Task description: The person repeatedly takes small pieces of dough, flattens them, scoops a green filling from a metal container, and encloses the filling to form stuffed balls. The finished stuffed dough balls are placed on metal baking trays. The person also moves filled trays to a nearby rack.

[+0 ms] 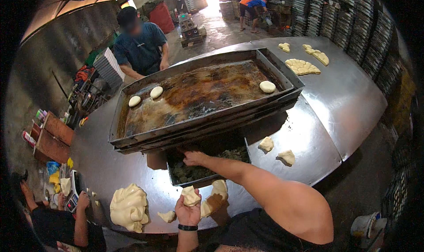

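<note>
A piece of pale dough point(190, 196) rests on the upturned palm and fingers of my left hand point(188, 212). My right hand point(193, 158) reaches over a metal tray of dark crumbly filling point(207, 169), its fingertips in shadow under the stacked pans; what they touch is hidden. Large stained metal baking pans point(198, 127) stand stacked above the filling, with flat dough rounds point(156, 92) in the top one. A big dough lump point(128, 207) lies left of my left hand, a small dough piece point(166, 216) beside it, and a longer dough strip point(219, 189) to the right.
On the metal table point(331, 96) lie loose dough pieces point(286, 157) at right and divided dough portions point(302, 67) at far right. A person point(140, 46) stands behind the pans; another works beside a scale point(72, 202) at lower left. A wooden box point(54, 137) stands at left.
</note>
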Demonstrator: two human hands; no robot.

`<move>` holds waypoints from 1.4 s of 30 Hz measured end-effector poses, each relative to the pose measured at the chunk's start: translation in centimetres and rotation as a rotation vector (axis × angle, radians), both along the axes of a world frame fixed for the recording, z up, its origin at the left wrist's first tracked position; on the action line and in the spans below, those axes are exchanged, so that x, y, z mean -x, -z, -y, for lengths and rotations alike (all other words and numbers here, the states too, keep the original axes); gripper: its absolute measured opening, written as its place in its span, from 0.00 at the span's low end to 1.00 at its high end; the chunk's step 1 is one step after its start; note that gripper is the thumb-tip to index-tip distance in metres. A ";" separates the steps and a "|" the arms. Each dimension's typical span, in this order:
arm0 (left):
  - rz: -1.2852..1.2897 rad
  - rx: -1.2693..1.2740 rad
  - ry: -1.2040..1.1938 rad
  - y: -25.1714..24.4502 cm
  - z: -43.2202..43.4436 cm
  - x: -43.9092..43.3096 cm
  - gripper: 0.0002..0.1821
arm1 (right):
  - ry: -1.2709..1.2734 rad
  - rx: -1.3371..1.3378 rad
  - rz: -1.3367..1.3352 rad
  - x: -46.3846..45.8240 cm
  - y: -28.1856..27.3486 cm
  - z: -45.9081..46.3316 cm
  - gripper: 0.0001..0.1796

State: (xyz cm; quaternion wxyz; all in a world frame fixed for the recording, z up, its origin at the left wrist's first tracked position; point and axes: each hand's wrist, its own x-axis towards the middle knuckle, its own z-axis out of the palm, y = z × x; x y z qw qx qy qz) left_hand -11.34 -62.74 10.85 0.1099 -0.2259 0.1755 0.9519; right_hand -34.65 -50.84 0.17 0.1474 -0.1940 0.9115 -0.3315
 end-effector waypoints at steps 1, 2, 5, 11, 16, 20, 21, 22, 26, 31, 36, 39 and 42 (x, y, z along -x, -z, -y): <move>-0.006 0.024 -0.008 0.0 0.4 -0.4 0.20 | -0.013 0.059 -0.087 0.7 0.7 -0.3 0.27; -0.014 0.049 -0.010 0.0 0.8 -0.7 0.20 | -0.020 0.118 -0.176 1.2 1.3 -0.7 0.27; 0.006 0.096 -0.021 1.4 3.4 -1.1 0.20 | -0.091 0.031 -0.410 0.0 1.4 -1.1 0.26; -0.037 0.116 0.018 2.9 4.8 1.6 0.17 | 0.001 0.024 -0.188 -2.7 -3.9 1.5 0.23; -0.122 0.185 -0.083 3.2 2.7 5.3 0.18 | 0.080 0.341 -0.608 -1.6 -3.2 1.0 0.20; -0.125 0.187 -0.100 5.1 1.0 4.2 0.18 | 0.013 0.615 -0.356 -11.5 -12.2 -2.1 0.17; -0.075 0.091 -0.096 4.6 -1.0 4.2 0.17 | -0.012 0.646 -0.352 -13.1 -12.4 -3.9 0.17; -0.161 0.059 -0.025 4.5 -2.5 3.6 0.16 | -0.037 0.644 -0.386 -15.0 -11.6 -5.1 0.17; -0.106 0.071 0.206 6.1 -8.2 0.7 0.15 | -0.119 0.452 -0.405 -19.4 -8.2 -10.4 0.17; -0.281 0.456 0.144 0.4 -17.9 -2.9 0.18 | 0.204 0.940 0.251 -22.0 -10.2 -21.5 0.17; -0.391 0.734 0.139 3.5 -25.2 -3.9 0.17 | 0.286 0.717 0.096 -23.4 -7.4 -28.3 0.17; -0.081 0.524 -0.021 8.0 -28.3 -3.7 0.21 | 0.108 0.428 -0.332 -26.1 -5.2 -28.2 0.17; 0.019 0.412 0.065 6.1 -30.5 -4.8 0.25 | 0.006 0.375 -0.355 -25.6 -6.1 -30.5 0.18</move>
